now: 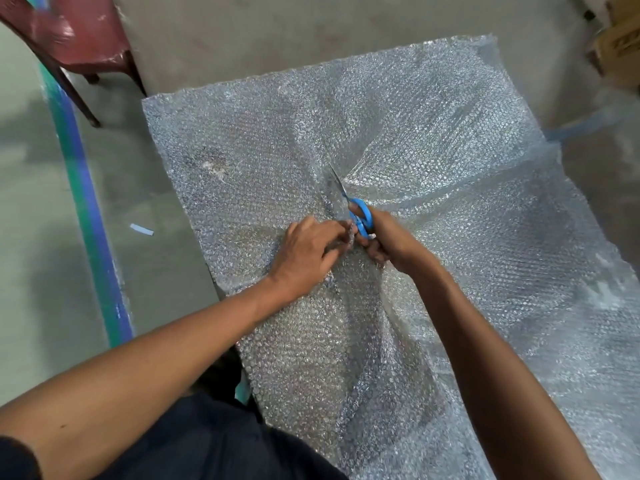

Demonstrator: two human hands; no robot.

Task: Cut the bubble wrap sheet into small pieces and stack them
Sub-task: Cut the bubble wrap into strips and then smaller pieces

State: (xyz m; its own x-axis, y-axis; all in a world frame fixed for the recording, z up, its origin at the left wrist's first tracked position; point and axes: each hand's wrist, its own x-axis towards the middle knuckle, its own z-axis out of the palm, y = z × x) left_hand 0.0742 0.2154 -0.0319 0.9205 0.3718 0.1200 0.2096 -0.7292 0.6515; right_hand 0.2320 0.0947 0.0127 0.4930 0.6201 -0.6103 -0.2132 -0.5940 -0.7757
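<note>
A large clear bubble wrap sheet [433,140] lies spread over the concrete floor and fills most of the view. A cut line runs from near my body up to the middle of the sheet. My right hand [389,242] grips blue-handled scissors [358,213], whose blades point away from me into the wrap. Just left of the scissors, my left hand [304,252] pinches the cut edge of the sheet, its fingers closed on the plastic. The two hands almost touch.
A dark red plastic chair [65,36] stands at the top left. A green and blue floor stripe [86,188] runs along the left, with a small white scrap [142,229] beside it. Cardboard boxes [616,43] sit at the top right.
</note>
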